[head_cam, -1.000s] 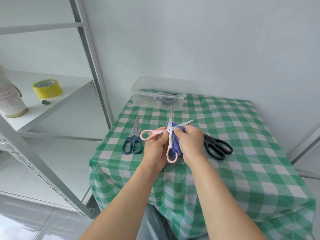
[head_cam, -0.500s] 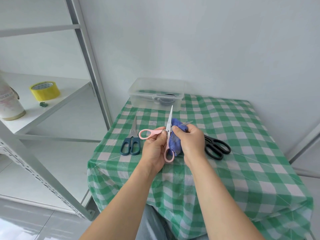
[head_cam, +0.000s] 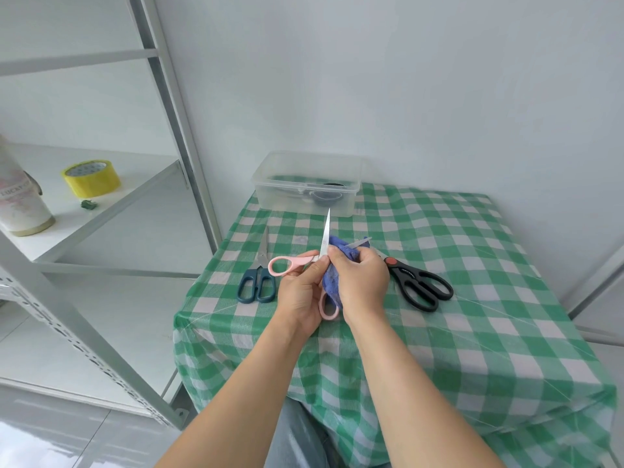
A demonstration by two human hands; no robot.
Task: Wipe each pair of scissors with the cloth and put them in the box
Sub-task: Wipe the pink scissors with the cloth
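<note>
Wiping is the step in hand. The person holds the pink scissors (head_cam: 294, 262) up over the near middle of the table (head_cam: 489, 265), blades spread wide, one pointing up towards the box and the other out to the right. The left hand (head_cam: 300, 293) grips them about the pivot, with one pink loop sticking out to the left and the other hanging down between the wrists. The right hand (head_cam: 364, 282) is curled round the blue cloth (head_cam: 331, 283), bunched over the right-pointing blade so that only its tip shows past the fabric.

At the far edge, against the wall, stands the clear plastic box (head_cam: 270, 189) with no lid on it. Something dark lies inside, perhaps a pair already done, though I cannot make it out.

Two more pairs lie on the checked cover: navy-handled scissors (head_cam: 257, 282) just left of the hands and black-handled scissors (head_cam: 422, 287) just right. I'd judge the job less than half done.

Next, to my eye, the cloth wants drawing off that tip and over the upright blade. The blades should then be closed before the pair goes forward into the box, since open points so near the fingers call for care.
</note>
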